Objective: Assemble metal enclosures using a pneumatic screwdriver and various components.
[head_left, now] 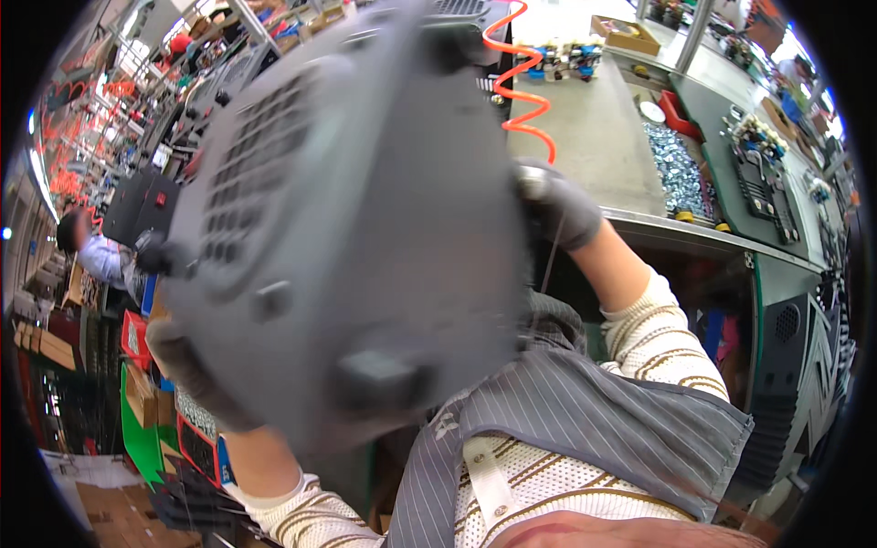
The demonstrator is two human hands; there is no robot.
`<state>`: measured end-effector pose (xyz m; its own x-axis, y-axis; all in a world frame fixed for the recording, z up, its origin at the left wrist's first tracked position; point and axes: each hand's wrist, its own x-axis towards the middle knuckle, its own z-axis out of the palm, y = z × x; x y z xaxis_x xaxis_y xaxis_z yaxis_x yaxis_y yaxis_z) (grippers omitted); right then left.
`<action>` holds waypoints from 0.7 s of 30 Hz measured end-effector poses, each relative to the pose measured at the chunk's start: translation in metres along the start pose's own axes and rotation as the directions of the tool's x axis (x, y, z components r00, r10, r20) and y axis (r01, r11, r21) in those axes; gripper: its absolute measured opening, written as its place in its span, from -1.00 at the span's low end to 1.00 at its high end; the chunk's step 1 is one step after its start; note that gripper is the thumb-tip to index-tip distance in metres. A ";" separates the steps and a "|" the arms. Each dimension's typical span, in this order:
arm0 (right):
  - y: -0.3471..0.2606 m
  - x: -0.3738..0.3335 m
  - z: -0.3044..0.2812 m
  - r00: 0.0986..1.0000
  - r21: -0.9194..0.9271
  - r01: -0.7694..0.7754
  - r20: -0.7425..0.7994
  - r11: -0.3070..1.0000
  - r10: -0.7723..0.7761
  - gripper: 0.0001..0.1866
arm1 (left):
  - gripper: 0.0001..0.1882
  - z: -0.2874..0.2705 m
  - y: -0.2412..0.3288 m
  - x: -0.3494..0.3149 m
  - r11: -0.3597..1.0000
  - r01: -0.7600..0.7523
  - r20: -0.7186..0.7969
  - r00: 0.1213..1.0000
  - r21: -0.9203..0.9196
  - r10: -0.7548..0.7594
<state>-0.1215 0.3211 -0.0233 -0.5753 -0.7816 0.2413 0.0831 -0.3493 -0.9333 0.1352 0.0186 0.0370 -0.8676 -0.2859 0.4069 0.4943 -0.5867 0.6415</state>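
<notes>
A large dark grey plastic housing [429, 247] fills the middle of the view, lifted in front of me and tilted. It is blurred by motion. One face has a grid of square vent openings, and dark round knobs or feet stick out at its corners. My left hand [206, 379], in a dark grey glove, grips its lower left side, with the fingertips partly hidden. On the opposite side my right hand [562, 210], also gloved, holds the edge; its fingers are partly behind the housing. A thin cord hangs beside the right hand.
An orange coiled air hose [530, 119] hangs over the grey workbench [594, 137]. Right of it lie a bin of small shiny screws [674, 169] and a red tray [676, 114]. Red and green bins [137, 425] stand at left, where another person [100, 256] works farther off.
</notes>
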 end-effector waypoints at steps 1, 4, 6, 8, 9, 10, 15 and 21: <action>-0.003 -0.020 -0.014 0.998 0.016 0.013 -0.068 1.000 -0.012 -0.46 | -0.20 0.016 -0.020 0.016 1.000 0.025 0.111 0.994 -0.012 -0.023; -0.003 -0.069 -0.052 0.971 0.188 0.147 -0.214 0.971 -0.106 -0.43 | 0.06 0.060 -0.089 0.053 0.938 0.239 0.410 0.904 -0.249 -0.121; 0.001 -0.099 -0.075 0.933 0.197 0.202 -0.335 0.959 -0.128 -0.43 | 0.13 0.078 -0.111 0.087 0.851 0.412 0.619 0.773 -0.325 -0.137; 0.004 -0.126 -0.096 0.870 0.170 0.233 -0.476 0.957 -0.127 -0.43 | 0.21 0.089 -0.128 0.116 0.748 0.568 0.743 0.651 -0.342 -0.155; 0.005 -0.138 -0.107 0.829 0.148 0.239 -0.545 0.960 -0.123 -0.43 | 0.19 0.096 -0.143 0.124 0.700 0.570 0.706 0.696 -0.430 -0.133; 0.006 -0.148 -0.118 0.785 0.119 0.238 -0.608 0.964 -0.119 -0.43 | 0.08 0.100 -0.151 0.127 0.767 0.570 0.674 0.694 -0.297 -0.255; 0.004 -0.173 -0.190 0.562 -0.042 0.179 -0.816 0.983 -0.137 -0.43 | -0.45 0.130 -0.204 0.151 0.698 0.698 0.652 0.607 -0.163 -0.455; -0.015 -0.133 -0.292 0.406 -0.224 0.072 -0.883 0.972 -0.234 -0.44 | -0.61 0.154 -0.264 0.147 0.560 0.820 0.435 0.550 -0.119 -0.713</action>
<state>-0.2841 0.5818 -0.1188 -0.9720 0.2206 0.0815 -0.1431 -0.2798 -0.9493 -0.1139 0.2484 0.0276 -0.8054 0.5906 0.0495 -0.4411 -0.6531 0.6156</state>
